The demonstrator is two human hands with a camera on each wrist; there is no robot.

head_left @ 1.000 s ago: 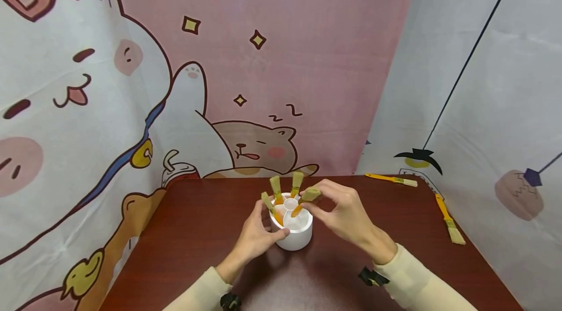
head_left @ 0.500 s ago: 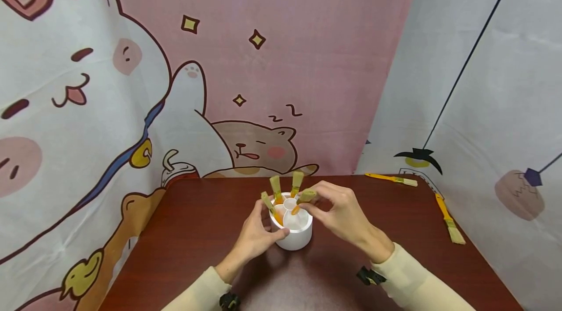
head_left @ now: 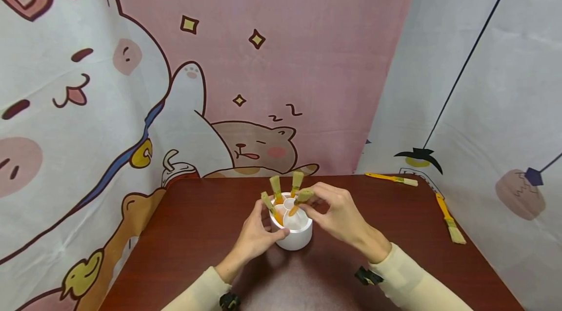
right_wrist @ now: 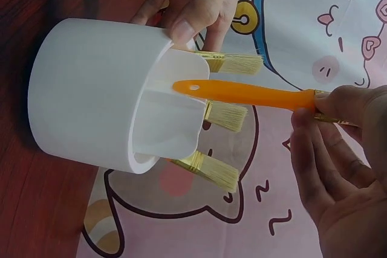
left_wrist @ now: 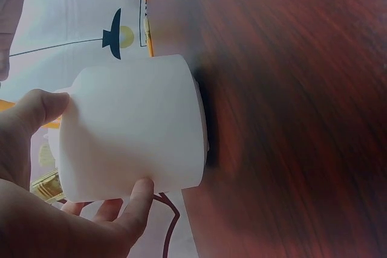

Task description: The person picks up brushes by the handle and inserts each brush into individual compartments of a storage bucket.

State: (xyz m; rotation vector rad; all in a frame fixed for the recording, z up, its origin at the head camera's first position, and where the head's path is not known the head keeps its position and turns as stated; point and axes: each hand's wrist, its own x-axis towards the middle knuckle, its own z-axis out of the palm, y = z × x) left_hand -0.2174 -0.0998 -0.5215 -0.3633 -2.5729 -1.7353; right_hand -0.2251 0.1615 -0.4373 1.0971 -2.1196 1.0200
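A white round holder with inner compartments stands on the table. My left hand holds it from the left, thumb near the front rim and fingers along the side. Three bristle brushes stand handle-down in it: a left brush, a back-left brush and a back-right brush. My right hand pinches another paintbrush near its metal band, bristles up. In the right wrist view, its orange handle end overlaps the holder's opening; whether it touches the divider, I cannot tell.
On the dark red-brown table, one yellow-handled brush lies at the back right. Another brush lies along the right edge. Cartoon-printed cloth hangs behind and beside the table.
My right hand has shifted slightly left with the brush, bringing its handle end leftward over the holder's opening. My left hand and the holder have stayed put.
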